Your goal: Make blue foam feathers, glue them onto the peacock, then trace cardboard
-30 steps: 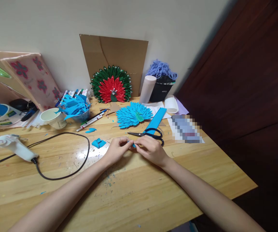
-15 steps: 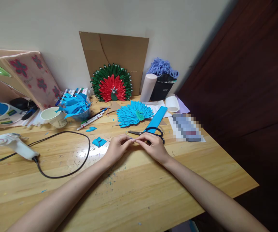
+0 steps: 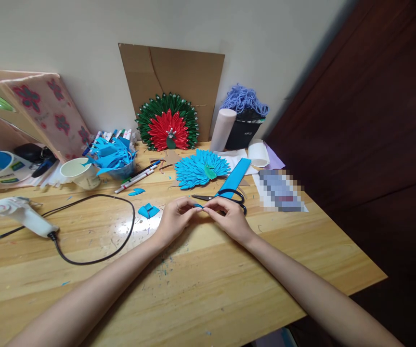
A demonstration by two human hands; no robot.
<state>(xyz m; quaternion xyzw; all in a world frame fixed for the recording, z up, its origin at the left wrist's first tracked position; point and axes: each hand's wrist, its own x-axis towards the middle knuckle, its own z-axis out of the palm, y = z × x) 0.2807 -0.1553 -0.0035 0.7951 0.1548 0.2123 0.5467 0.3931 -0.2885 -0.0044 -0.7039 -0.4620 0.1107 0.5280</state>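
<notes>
My left hand [image 3: 175, 217] and my right hand [image 3: 229, 219] meet above the wooden table, fingertips together. Both pinch a small blue paper piece [image 3: 198, 206], mostly hidden by the fingers. Just beyond my right hand lie black-handled scissors [image 3: 231, 194] and a blue strip [image 3: 235, 176]. Farther back sits a blue peacock craft [image 3: 201, 169] with layered petals and a green body. Left of my left hand are folded blue pieces [image 3: 148, 211] and small blue petals [image 3: 136, 192].
A white glue gun [image 3: 27, 217] with a looping black cord [image 3: 130, 231] occupies the left. Behind stand a paper cup [image 3: 80, 174], a tub of blue scraps [image 3: 116, 161], markers [image 3: 137, 178], a red-green peacock [image 3: 168, 125] against cardboard [image 3: 193, 72], and a pale bottle [image 3: 223, 130].
The blue piece between my fingertips shows more now. My hands have stayed nearly in place, and the camera view has shifted slightly.
</notes>
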